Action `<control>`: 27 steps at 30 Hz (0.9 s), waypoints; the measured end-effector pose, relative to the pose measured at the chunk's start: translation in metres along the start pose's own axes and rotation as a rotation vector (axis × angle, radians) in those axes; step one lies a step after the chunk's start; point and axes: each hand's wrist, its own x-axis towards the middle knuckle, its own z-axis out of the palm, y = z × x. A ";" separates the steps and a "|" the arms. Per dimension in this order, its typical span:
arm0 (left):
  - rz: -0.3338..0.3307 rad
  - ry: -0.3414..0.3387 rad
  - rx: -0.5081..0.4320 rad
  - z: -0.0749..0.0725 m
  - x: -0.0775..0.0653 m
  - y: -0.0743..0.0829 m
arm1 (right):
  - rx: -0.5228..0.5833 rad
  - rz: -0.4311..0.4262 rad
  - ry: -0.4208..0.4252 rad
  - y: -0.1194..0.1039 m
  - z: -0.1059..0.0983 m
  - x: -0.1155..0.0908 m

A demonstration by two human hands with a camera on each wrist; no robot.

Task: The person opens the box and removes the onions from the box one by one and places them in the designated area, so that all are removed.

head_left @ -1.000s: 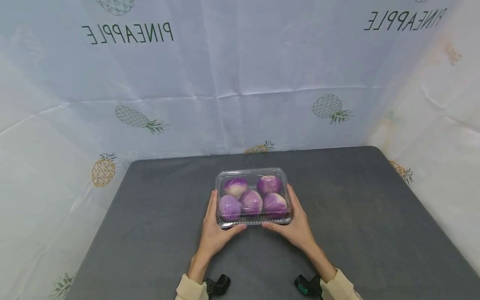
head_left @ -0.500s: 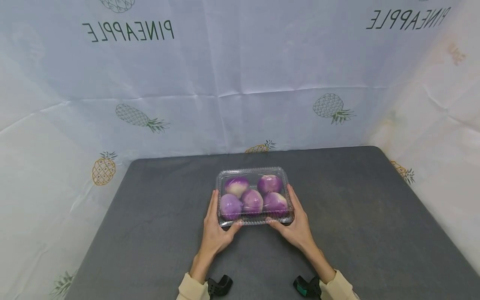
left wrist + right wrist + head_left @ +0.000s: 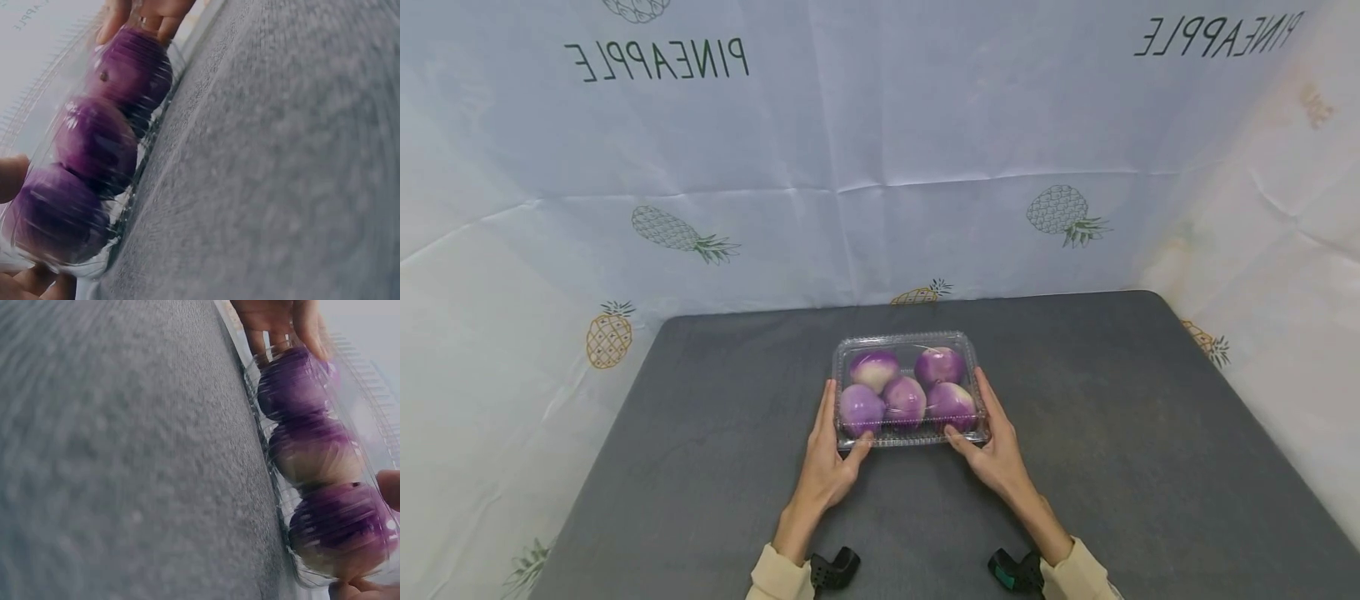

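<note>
While the clear plastic box (image 3: 898,341) sits near the middle of the dark grey table (image 3: 700,467), practically where it was a second ago, the thumbs have shifted: they pointed inward along the foot of its front side, and now the left thumb (image 3: 860,447) and the right thumb (image 3: 959,441) stand farther apart and higher, against the front edge. I take that as a change of hold, each thumb settling nearer its corner, rather than a move of the box; whether the lid is snapped down I can't tell from here. The left hand (image 3: 827,471) and the right hand (image 3: 998,458) each span a front corner, thumb well parted from the fingers, which lie along the short side, so that the box is clasped between them.

The plastic is thin and glassy, rounded at the corners, its rim crimped into fine ribs that catch streaks of light. Inside, five smooth, glossy purple bulbs (image 3: 904,401) pale to cream in patches, two behind and three in front. The tabletop looks matt and finely grained; behind it hangs a creased, pale cloth (image 3: 880,125) printed with pineapples.
</note>
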 end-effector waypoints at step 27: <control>0.000 -0.209 0.062 -0.018 -0.001 -0.004 | -0.061 0.001 -0.111 -0.005 -0.010 -0.001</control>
